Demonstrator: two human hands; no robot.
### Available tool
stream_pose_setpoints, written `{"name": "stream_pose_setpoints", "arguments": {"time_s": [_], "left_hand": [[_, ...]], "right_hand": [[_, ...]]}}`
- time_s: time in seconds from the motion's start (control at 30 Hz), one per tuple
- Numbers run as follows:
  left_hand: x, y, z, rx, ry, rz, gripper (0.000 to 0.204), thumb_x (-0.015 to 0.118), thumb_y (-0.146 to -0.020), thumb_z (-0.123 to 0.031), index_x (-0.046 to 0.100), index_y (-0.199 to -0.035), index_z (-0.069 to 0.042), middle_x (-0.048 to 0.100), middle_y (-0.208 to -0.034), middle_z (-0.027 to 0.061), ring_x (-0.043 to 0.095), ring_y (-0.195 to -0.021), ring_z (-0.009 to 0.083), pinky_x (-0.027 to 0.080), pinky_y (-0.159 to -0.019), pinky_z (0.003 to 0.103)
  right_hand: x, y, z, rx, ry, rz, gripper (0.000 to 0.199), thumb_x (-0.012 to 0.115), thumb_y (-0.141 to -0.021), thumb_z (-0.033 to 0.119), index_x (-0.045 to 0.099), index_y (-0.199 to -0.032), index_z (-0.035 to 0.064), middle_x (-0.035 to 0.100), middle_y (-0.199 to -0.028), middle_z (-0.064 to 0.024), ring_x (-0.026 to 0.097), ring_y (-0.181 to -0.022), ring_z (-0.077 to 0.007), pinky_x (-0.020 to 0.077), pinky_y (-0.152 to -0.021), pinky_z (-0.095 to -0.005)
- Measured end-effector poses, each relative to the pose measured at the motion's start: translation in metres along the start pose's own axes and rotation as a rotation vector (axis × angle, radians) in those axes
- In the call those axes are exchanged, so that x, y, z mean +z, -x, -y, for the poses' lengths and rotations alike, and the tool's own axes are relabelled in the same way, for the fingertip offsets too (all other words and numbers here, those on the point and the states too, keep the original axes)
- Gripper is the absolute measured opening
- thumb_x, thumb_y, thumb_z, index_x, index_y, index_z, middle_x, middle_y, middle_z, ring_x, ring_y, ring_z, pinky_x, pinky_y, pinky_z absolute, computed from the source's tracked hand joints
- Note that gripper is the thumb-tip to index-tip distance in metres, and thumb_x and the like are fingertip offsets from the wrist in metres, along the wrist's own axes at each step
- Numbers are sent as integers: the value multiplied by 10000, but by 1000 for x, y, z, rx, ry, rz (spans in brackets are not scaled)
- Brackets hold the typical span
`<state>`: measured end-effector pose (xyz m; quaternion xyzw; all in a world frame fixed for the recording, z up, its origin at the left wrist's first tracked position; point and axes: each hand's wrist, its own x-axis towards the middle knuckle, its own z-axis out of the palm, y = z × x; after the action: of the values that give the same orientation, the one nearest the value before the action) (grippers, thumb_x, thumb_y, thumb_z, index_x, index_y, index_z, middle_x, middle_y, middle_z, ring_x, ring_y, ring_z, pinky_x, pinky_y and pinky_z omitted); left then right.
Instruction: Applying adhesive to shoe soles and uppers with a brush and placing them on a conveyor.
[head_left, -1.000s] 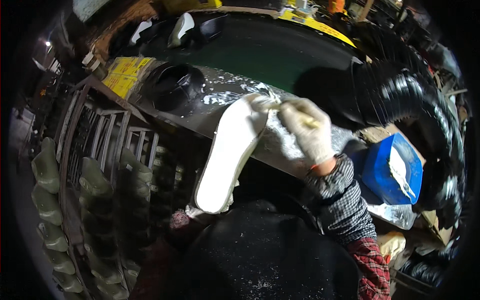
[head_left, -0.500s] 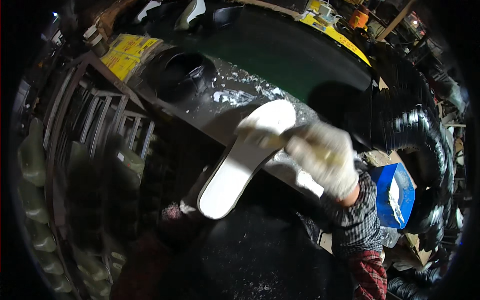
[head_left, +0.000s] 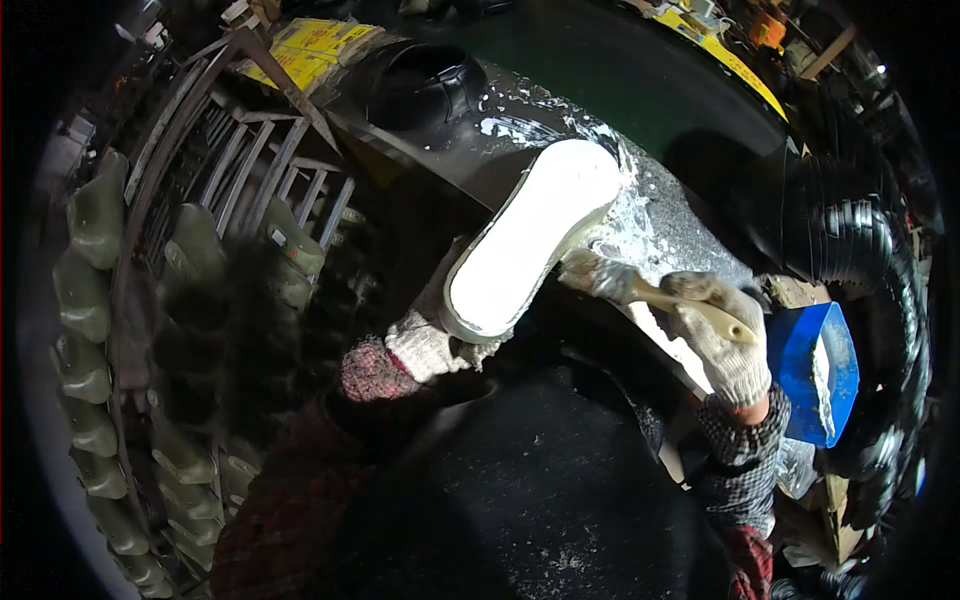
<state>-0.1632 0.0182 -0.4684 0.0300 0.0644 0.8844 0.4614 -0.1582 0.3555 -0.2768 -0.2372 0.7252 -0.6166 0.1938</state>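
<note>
The sole (head_left: pixel 535 240) was coated white across its face, its side seemingly bare, left hand (head_left: pixel 430 343) clasping it, right hand (head_left: pixel 722 335) closed round a brush (head_left: pixel 640 290) beside it.

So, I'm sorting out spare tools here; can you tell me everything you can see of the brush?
The brush has a pale, cream-coloured handle, apparently wood or plastic, with a dark spot, perhaps a hole, near its rounded end. Its flat, greyish-brown bristles look matted and streaked with white. The gloved right hand grips the handle, bristles pointing left, close by the edge of the white-faced sole; whether they touch it is unclear.
</note>
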Motion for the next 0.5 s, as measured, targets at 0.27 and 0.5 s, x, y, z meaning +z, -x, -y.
{"name": "stream_pose_setpoints", "arguments": {"time_s": [0.27, 0.5], "left_hand": [[22, 19, 0, 258, -178, -225, 589, 339, -1024, -469, 408, -1409, -30, 568, -1295, 184, 575, -1169, 284, 481, -989, 371], [-15, 41, 6, 272, 214, -337, 551, 390, -1018, -445, 443, -1405, -58, 563, -1336, 116, 576, -1184, 262, 467, -1004, 387]], "right_hand": [[1, -47, -29, -445, 410, -247, 306, 703, -877, 210, 639, -1070, -19, 670, -955, -119, 621, -814, -143, 507, -703, -285], [-29, -71, -35, -156, 174, -689, 201, 622, -933, 89, 641, -1102, -19, 669, -992, -80, 612, -852, -156, 499, -740, -271]]}}
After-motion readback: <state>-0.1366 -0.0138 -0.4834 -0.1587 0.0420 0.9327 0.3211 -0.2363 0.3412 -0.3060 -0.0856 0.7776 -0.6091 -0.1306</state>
